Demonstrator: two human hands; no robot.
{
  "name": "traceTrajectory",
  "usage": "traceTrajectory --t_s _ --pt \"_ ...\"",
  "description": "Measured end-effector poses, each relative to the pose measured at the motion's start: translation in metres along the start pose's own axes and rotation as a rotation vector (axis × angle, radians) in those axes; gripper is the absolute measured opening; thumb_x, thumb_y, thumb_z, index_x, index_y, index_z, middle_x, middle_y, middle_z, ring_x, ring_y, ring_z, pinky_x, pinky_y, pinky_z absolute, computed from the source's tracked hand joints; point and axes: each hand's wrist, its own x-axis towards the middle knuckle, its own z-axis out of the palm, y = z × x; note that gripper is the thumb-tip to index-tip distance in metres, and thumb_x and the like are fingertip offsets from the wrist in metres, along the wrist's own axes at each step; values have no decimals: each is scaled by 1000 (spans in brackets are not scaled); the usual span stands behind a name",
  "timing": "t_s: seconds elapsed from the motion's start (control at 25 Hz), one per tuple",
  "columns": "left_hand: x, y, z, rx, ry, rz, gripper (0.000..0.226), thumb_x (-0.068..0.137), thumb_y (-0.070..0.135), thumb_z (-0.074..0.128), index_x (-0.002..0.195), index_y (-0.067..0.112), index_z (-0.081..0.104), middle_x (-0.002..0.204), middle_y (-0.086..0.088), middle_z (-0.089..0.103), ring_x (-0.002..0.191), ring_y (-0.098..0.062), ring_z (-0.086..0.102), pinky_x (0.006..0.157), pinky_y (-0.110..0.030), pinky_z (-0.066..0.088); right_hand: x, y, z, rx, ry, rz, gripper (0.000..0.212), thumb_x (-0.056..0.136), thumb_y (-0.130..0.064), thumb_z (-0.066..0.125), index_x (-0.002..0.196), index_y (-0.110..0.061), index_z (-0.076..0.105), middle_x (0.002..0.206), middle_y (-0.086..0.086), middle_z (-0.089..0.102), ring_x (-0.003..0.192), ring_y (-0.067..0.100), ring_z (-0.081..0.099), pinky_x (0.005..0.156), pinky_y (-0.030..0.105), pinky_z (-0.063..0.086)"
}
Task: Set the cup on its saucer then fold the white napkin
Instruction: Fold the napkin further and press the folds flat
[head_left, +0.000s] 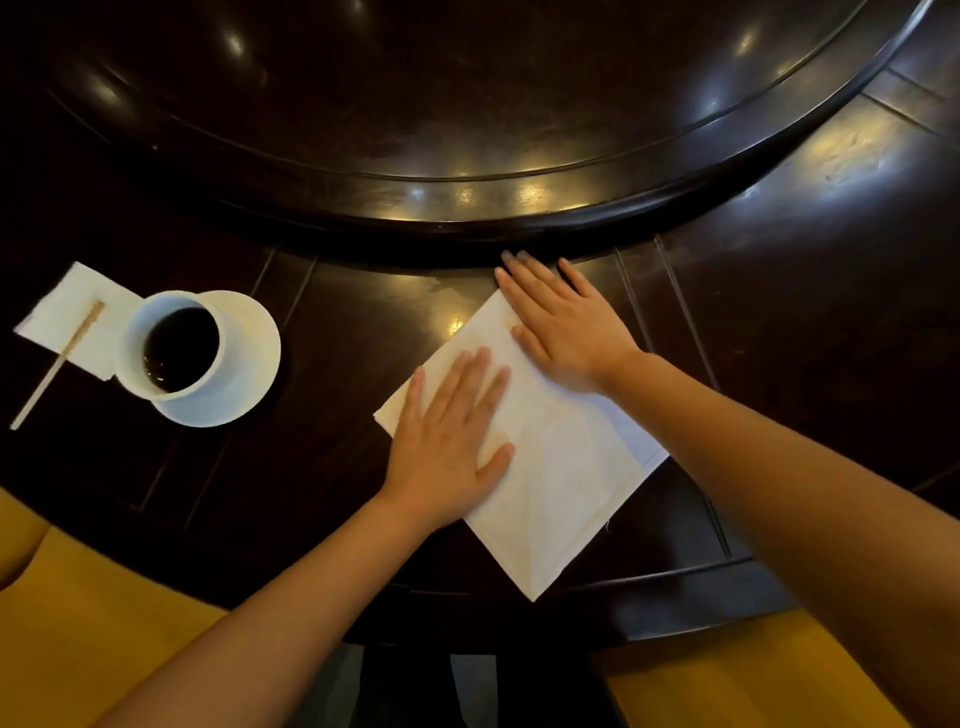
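White napkin (545, 457) lies folded on the dark worktop (322, 291), both hands, left hand (449, 441) and right hand (563, 322), flat with fingers straight; soft, light cloth, likely best pinched at corners.

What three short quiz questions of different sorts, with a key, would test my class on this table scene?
1. True or false: the cup stands on the saucer.
2. What do both hands press? A) napkin B) stick C) cup
3. Fill in: the stick lies on a paper ____.

Key: 1 true. 2 A: left hand and right hand lie flat on the napkin. 3 tissue.
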Motion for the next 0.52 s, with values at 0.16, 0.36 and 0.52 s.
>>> traceTrajectory --t_s 0.16,0.36,0.52 --pt "-25 10 3 -16 -95 532 56 94 41 32 147 29 22 156 -7 16 144 -24 10 114 -49 9 1 0 2 -6 -10 3 58 98 -42 15 148 -15 1 158 5 1 144 17 -6 117 41 -4" --pt "-56 19 6 7 -190 791 54 98 44 29 149 29 19 157 -3 15 145 -23 2 113 -49 9 2 1 4 -11 6 8 59 97 -45 12 148 -17 1 158 4 2 144 18 -5 117 44 -3" --pt "-68 20 2 26 -244 850 61 97 47 32 150 25 12 158 -3 9 145 -20 -2 114 -43 3 0 0 3 -9 10 -3 58 98 -45 14 148 -19 2 158 3 3 144 18 -5 116 47 -5"
